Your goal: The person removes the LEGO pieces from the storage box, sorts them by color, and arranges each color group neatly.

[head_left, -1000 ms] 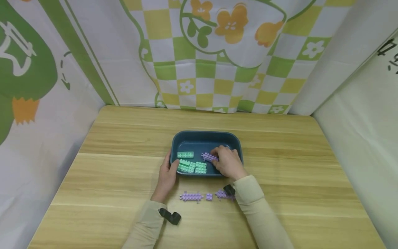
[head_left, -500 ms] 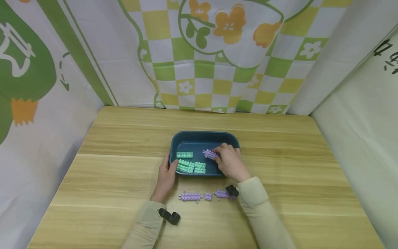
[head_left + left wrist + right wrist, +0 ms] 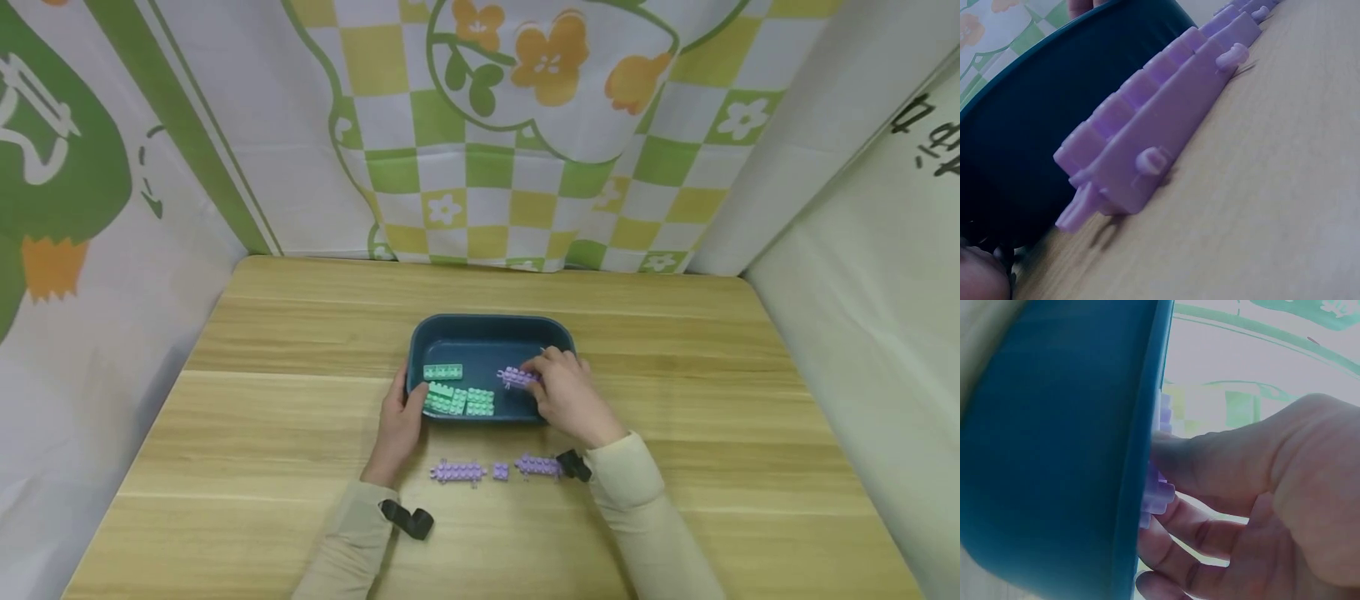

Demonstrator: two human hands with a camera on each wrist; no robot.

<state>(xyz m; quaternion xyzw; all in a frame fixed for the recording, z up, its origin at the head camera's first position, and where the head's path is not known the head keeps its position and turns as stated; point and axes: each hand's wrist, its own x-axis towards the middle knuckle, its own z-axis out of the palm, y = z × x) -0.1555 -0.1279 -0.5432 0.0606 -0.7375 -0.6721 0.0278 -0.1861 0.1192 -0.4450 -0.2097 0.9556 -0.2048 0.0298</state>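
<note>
A dark teal plastic tub (image 3: pixel 491 328) stands on the table. My left hand (image 3: pixel 397 425) grips its left end, the thumb over the rim. Over the tub's right half, my right hand (image 3: pixel 572 398) pinches a long purple building block (image 3: pixel 514 377) with small side pegs. In the right wrist view the tub's wall (image 3: pixel 1054 456) hides part of that purple block (image 3: pixel 1159 490) below the thumb. Several mint-green blocks (image 3: pixel 480 402) lie in the tub's left half, one (image 3: pixel 443 372) apart from the others.
In front of the tub, a long purple block (image 3: pixel 458 472), a small square purple block (image 3: pixel 500 472) and another long purple block (image 3: pixel 537 466) lie in a row on the wooden table (image 3: pixel 285 417). A patterned curtain (image 3: pixel 487 192) hangs behind the table.
My right hand has shifted a little to the right inside the tub, carrying the pinched purple block along. The left hand keeps its hold on the tub.
</note>
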